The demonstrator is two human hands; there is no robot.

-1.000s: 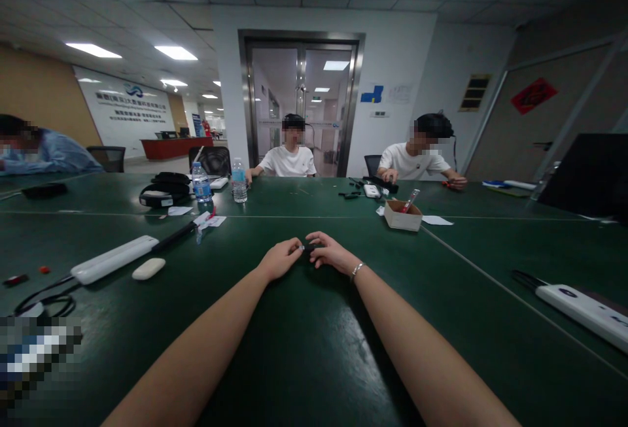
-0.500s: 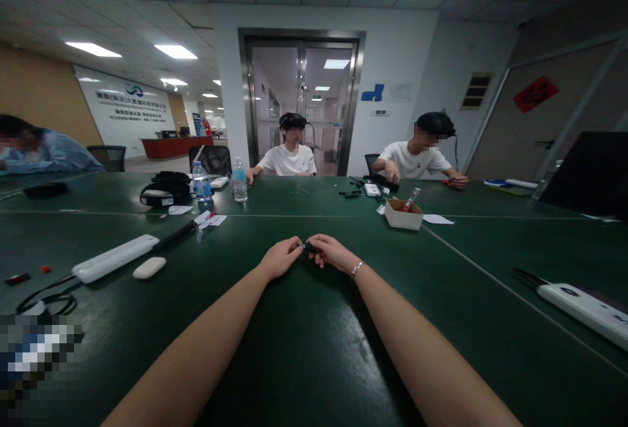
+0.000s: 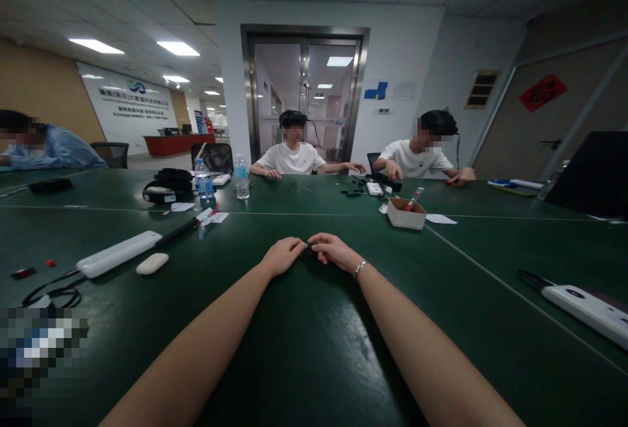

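Left hand (image 3: 284, 256) and right hand (image 3: 338, 252) pinch an object (image 3: 309, 247); it's small, black.

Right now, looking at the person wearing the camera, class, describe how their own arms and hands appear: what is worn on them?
Both forearms are bare, with no sleeves in view. The left hand and right hand are ungloved. A slim, silvery bracelet circles the right wrist; none shows on the left.

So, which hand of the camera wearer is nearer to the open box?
Right. The right hand is in front of the open box, to its left; the left hand is farther left, beyond the right hand.
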